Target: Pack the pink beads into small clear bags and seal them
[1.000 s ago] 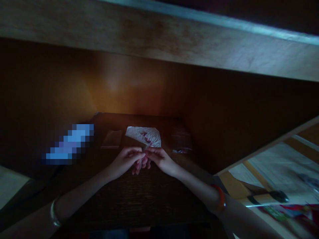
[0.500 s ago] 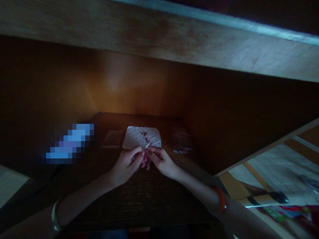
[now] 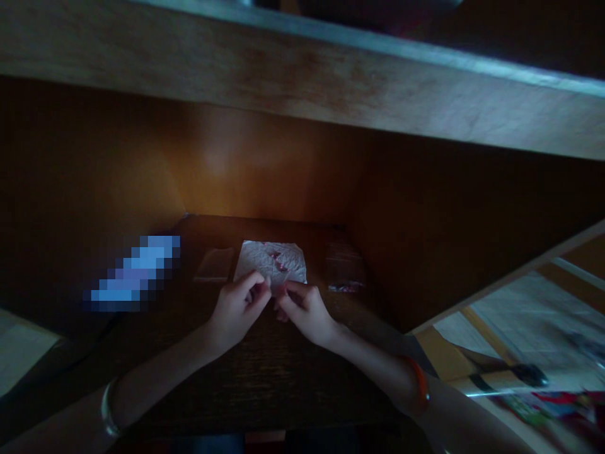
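My left hand and my right hand meet over a dark wooden desk in dim light. Both are closed in a pinch, fingertips close together, on something small and pale that I cannot make out. Just beyond the fingertips lies a white tissue with small pink and red bits on it. A metal bangle sits on my left wrist and an orange band on my right wrist.
A small pale card lies left of the tissue, a clear plastic packet to its right. A wooden shelf overhangs the desk. A blurred blue patch is at left. At lower right, papers and a black-tipped tool.
Both hands have shifted slightly up towards the tissue and drawn their fingertips closer. The tissue now lies flatter than a second ago.
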`<state>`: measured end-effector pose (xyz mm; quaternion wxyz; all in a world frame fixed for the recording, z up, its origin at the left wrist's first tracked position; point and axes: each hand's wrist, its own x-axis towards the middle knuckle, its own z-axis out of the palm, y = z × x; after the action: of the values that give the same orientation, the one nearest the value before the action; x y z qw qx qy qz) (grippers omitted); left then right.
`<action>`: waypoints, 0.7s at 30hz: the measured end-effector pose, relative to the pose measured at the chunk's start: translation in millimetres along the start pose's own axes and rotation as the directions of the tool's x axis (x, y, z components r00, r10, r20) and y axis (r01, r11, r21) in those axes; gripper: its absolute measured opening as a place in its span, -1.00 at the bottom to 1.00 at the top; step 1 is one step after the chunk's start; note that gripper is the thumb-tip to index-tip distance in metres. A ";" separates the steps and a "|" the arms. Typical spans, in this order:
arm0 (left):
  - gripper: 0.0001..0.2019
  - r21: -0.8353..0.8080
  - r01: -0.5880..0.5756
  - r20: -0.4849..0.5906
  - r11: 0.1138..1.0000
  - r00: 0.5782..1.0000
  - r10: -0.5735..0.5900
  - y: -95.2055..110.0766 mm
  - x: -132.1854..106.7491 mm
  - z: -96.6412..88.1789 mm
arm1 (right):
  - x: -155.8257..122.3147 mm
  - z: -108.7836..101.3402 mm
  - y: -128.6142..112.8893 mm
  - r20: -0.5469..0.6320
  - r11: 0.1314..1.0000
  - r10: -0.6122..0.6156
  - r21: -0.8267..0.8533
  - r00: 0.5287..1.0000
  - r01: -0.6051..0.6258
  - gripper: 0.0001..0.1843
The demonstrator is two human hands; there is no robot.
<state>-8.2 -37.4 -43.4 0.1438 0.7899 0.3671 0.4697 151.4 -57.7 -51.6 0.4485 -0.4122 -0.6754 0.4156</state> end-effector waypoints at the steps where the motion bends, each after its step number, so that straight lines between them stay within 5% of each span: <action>1: -0.92 0.000 -0.014 -0.020 1.000 1.000 0.014 -0.5 0.8 0.3 | 0.5 0.1 1.7 0.009 0.997 0.038 0.064 0.999 -0.038 -0.74; 8: -0.79 0.006 -0.218 0.038 0.976 0.975 0.218 -11.8 2.3 4.7 | 3.5 -0.8 -0.3 -0.003 0.997 -0.070 -0.043 0.998 0.069 -0.75; 14: -0.75 0.079 -0.183 0.014 0.980 0.983 0.182 -19.7 1.5 5.3 | 3.1 0.7 -1.6 0.041 0.991 -0.117 -0.067 0.992 0.120 -0.74; 18: -0.65 0.153 -0.135 0.005 0.979 0.991 0.135 -19.7 2.2 3.0 | 4.1 2.2 0.7 0.055 0.991 0.001 0.134 0.998 -0.009 -0.79; 21: -0.59 0.174 -0.123 -0.022 0.977 0.991 0.129 -18.8 2.6 2.3 | 8.2 2.0 0.3 0.114 0.852 0.212 0.465 0.971 -0.241 -0.74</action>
<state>-13.9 -22.3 -53.7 0.0387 0.8131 0.3578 0.4576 147.4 -50.3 -50.3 0.4639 -0.3539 -0.5125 0.6300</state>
